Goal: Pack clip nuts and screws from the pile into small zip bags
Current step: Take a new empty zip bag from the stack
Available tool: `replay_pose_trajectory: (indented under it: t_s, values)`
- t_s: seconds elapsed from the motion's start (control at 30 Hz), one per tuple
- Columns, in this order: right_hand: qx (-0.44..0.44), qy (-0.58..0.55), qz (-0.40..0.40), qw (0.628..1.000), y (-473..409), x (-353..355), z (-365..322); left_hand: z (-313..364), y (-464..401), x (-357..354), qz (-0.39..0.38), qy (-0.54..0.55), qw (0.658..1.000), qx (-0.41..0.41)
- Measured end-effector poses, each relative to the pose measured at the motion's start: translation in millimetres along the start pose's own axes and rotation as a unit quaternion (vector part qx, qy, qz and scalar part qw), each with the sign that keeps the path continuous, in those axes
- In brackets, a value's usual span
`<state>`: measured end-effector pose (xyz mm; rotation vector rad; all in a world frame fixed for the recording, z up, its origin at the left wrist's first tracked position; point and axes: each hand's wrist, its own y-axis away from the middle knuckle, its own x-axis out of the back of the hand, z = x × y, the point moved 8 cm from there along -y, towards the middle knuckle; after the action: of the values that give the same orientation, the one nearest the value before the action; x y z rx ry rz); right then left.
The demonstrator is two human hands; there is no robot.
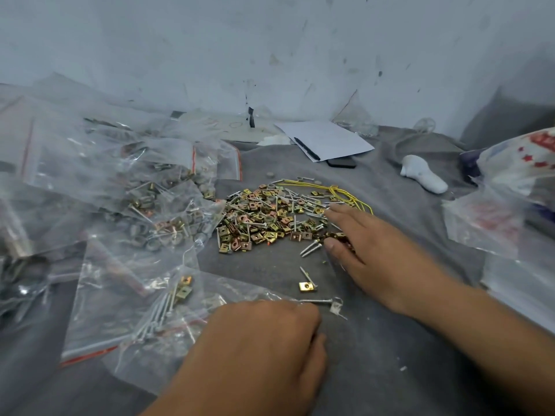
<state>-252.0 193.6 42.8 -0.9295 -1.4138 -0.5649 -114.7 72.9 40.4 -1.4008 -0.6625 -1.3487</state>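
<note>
Two bare hands work over a grey cloth (375, 340); the pile (270, 216) of brass-coloured clip nuts and silver screws lies at the centre of the view, with a loop of yellow wire (339, 192) at its 2 o'clock edge. At the pile's 3 o'clock side the right hand (369, 244) lies flat, fingers fairly straight and spread over the loose parts, thumb beside a pair of screws (310, 249); whether it has hold of anything I cannot tell. At 6 o'clock from the pile the left hand (258, 346) has its fingers curled under, resting on the edge of a clear zip bag (168, 319) that contains several screws and a few clip nuts; its grip on the bag is hidden. One stray clip nut (307, 286) sits between the hands; filled bags (144, 202) heap at 9 o'clock; paper (327, 139) and a pen (306, 148) lie at 12 o'clock.
</note>
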Motion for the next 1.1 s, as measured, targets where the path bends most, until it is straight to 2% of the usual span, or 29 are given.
replay_pose_trajectory:
  t_s: [0.13, 0.2, 0.3, 0.4, 0.57, 0.63, 0.73, 0.8, 0.87, 0.9, 1.03, 1.1]
  values:
    - [0.145, -0.088, -0.048, 0.984, -16, -10, -81, -5, -1, 1, -0.005, 0.003, 1.0, 0.02]
    - [0.167, -0.087, -0.081, 0.979, -26, -18, -100, -6, 0, 1, 0.024, -0.008, 1.0, 0.011]
    - [0.148, -0.059, -0.113, 0.981, -38, -26, -94, -4, -1, -2, 0.022, -0.014, 1.0, 0.017]
    - [0.112, -0.017, -0.073, 0.991, -36, -21, -69, -6, -4, -1, 0.02, -0.016, 0.999, 0.033]
    - [0.026, 0.01, -0.072, 0.997, -31, -11, -24, -6, -6, 6, 0.043, -0.009, 0.999, 0.028]
    - [0.014, 0.026, -0.043, 0.999, -33, -5, -23, -6, -8, 5, 0.036, -0.01, 0.999, 0.028]
    - [0.061, -0.009, 0.003, 0.998, -43, 0, -57, -6, -8, 2, 0.024, -0.012, 0.999, 0.038]
    - [0.129, -0.069, -0.042, 0.988, -52, -9, -93, -5, -7, 0, 0.016, -0.033, 0.999, 0.041]
    - [0.162, -0.078, -0.101, 0.979, -58, -25, -118, -3, -5, -1, 0.017, -0.051, 0.998, 0.031]
    - [0.165, -0.067, -0.106, 0.978, -60, -29, -123, -2, -4, -3, 0.017, -0.052, 0.998, 0.024]
    - [0.136, -0.02, -0.031, 0.99, -56, -17, -109, -6, -3, -10, -0.009, -0.024, 0.999, 0.036]
    - [0.114, 0.01, -0.027, 0.993, -49, -16, -92, -6, -1, -9, -0.022, -0.007, 0.998, 0.05]
